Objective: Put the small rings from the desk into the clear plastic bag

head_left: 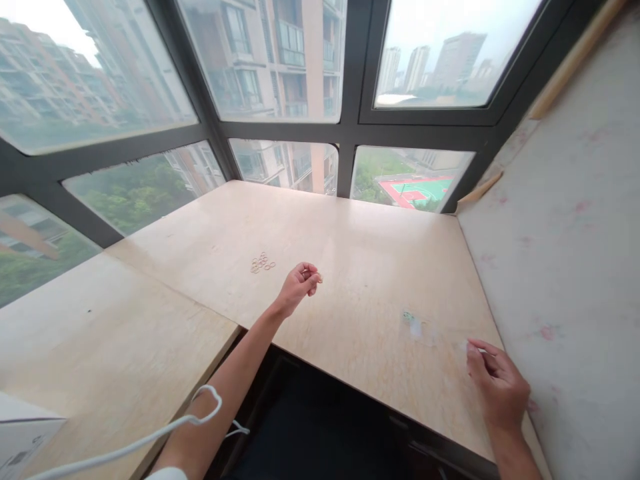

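Observation:
My left hand [299,285] hovers over the middle of the pale wooden tabletop [350,267], its fingers curled in a pinch around a small ring-like thing that is too small to name. A little pile of small tan rings [261,263] lies on the wood just left of that hand. My right hand [497,387] rests near the table's front right edge, fingers bent and pinching the corner of a clear plastic bag [425,328] that lies flat on the wood.
A second wooden board [100,340] adjoins on the left, with a white box corner [20,433] and a white cable [150,433] at the bottom left. Large windows run behind the table. A pale wall [575,233] stands on the right. A dark gap lies below the front edge.

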Demonstrator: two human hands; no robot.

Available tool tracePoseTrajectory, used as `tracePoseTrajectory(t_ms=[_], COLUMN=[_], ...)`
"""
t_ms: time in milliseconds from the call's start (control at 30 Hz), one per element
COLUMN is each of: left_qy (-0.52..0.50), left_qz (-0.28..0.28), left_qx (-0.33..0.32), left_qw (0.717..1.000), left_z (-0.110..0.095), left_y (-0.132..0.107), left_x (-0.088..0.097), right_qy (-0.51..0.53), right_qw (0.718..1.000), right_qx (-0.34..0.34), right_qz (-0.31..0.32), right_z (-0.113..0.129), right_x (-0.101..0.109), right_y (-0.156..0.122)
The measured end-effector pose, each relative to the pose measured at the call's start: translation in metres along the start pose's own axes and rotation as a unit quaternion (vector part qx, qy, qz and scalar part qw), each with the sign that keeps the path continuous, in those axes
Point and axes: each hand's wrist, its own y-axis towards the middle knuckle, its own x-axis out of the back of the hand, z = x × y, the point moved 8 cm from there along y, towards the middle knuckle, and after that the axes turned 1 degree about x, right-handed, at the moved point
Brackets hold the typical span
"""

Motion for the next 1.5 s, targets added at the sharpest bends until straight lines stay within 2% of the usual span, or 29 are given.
tracePoseTrajectory(t_ms=[133, 233, 333, 433, 533, 633, 767, 900, 1133, 1267, 1400, 1500], left_qy=[0.064, 0.128, 0.232, 0.335, 0.391, 0.409, 0.394, 0.369, 0.400, 0.384, 0.315, 0.302], left_qz=[0.052, 0.106, 0.151, 0.192, 0.224, 0.221, 0.190, 0.160, 0.178, 0.177, 0.192, 0.190], left_qx=[0.025, 0.016, -0.044, -0.119, -0.158, -0.169, -0.165, -0.156, -0.104, -0.078, -0.091, -0.101], left_qw=[0.996, 0.986, 0.960, 0.915, 0.879, 0.869, 0.884, 0.902, 0.893, 0.903, 0.925, 0.928], left_z=[0.013, 0.019, 0.019, 0.023, 0.036, 0.049, 0.052, 0.042, 0.040, 0.039, 0.032, 0.028], left_y=[0.003, 0.006, 0.009, 0.010, 0.010, 0.011, 0.007, -0.007, -0.066, -0.097, -0.113, -0.117], left_x=[-0.064, -0.112, -0.158, -0.199, -0.227, -0.236, -0.224, -0.193, -0.129, -0.092, -0.063, -0.046], right_qy=[0.034, 0.051, 0.058, 0.072, 0.085, 0.093, 0.103, 0.105, 0.084, 0.100, 0.192, 0.269], right_qw=[0.999, 0.998, 0.998, 0.997, 0.996, 0.996, 0.994, 0.994, 0.996, 0.993, 0.977, 0.962], right_qx=[0.012, 0.019, 0.019, 0.008, 0.000, -0.007, -0.021, -0.027, -0.017, -0.025, -0.049, -0.040], right_qz=[-0.005, 0.008, 0.010, 0.007, 0.011, 0.013, 0.007, -0.001, -0.007, -0.059, -0.083, -0.035], right_z=[0.002, 0.005, 0.008, 0.010, 0.010, 0.009, 0.005, 0.004, 0.004, 0.008, 0.039, 0.086], right_x=[-0.002, -0.006, -0.007, -0.006, -0.007, -0.008, -0.008, -0.006, -0.003, 0.003, -0.007, -0.037], right_y=[0.000, 0.000, 0.000, 0.000, 0.000, 0.001, 0.002, 0.001, 0.000, -0.004, -0.019, -0.033])
